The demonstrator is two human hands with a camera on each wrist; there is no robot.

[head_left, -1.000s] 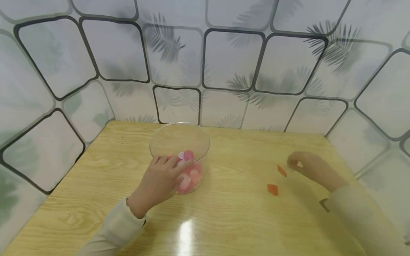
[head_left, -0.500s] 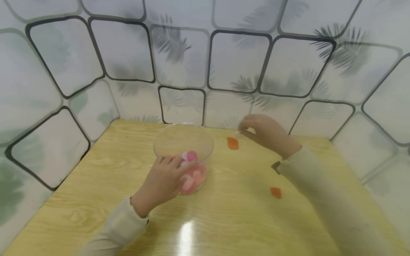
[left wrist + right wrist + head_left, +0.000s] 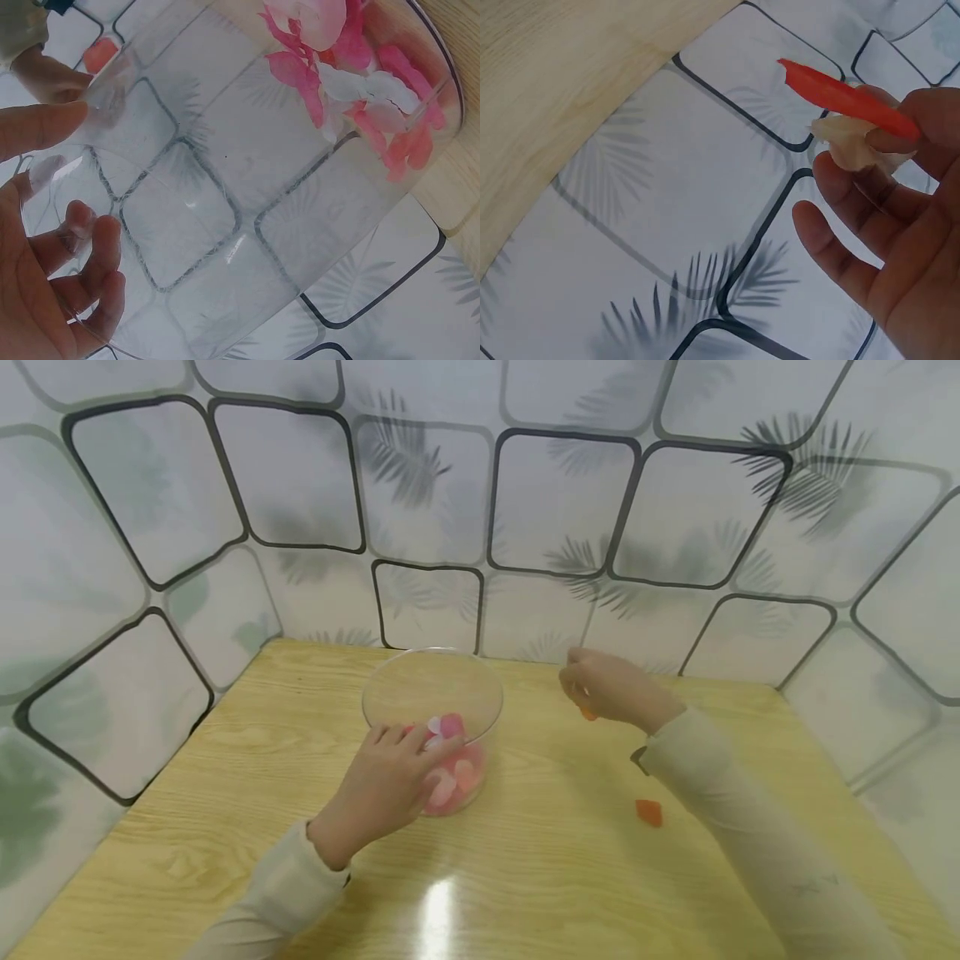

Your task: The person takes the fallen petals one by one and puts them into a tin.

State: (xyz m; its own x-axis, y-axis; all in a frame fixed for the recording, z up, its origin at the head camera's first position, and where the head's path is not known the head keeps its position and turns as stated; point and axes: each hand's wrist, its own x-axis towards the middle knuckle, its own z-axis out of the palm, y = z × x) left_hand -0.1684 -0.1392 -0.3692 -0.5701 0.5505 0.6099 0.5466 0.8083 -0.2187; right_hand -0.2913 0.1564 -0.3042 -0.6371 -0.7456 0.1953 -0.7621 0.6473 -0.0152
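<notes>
Near the table's (image 3: 225, 793) back edge, the left hand (image 3: 382, 785) curls round a clear round jar (image 3: 432, 693) of soft pink petals (image 3: 450, 772), while the right hand (image 3: 611, 689) pinches a thin red petal (image 3: 840, 94), perhaps also a pale one, above bare wood rightward.

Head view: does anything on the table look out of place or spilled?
One orange petal lies loose on the wooden table, apart from the clear container holding the pink and white petals. The left hand holds the container; the right hand pinches another orange petal.
</notes>
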